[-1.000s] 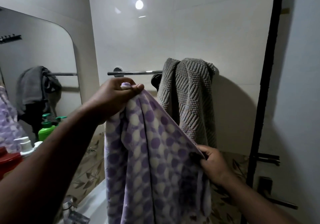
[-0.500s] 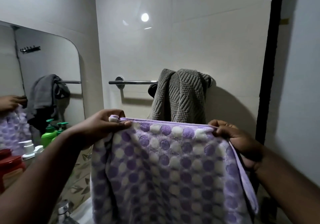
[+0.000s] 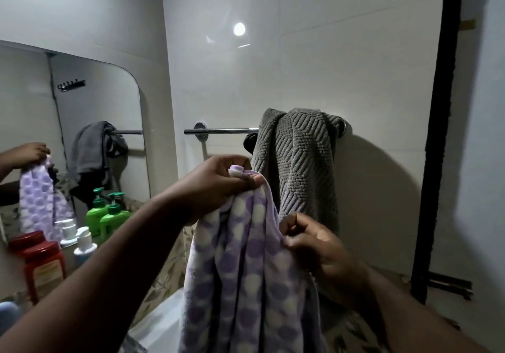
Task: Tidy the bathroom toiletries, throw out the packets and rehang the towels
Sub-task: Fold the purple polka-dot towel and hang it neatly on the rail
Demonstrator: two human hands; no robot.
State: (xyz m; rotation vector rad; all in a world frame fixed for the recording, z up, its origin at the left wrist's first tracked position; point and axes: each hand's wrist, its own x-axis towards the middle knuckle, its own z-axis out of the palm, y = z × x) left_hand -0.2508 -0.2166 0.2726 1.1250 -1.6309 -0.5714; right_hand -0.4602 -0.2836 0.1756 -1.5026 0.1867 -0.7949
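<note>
Left hand [image 3: 216, 186]: fingers clenched on the bunched top corner of the purple dotted towel [image 3: 246, 284]. Right hand [image 3: 319, 251]: fingers pinch the towel's right edge, lower down. The towel hangs in vertical folds, nearer than the rail [image 3: 221, 131] and off it. A grey towel [image 3: 300, 167] drapes over the rail's right end. Green pump bottles [image 3: 112, 216] stand at left, beside the mirror [image 3: 95, 101].
</note>
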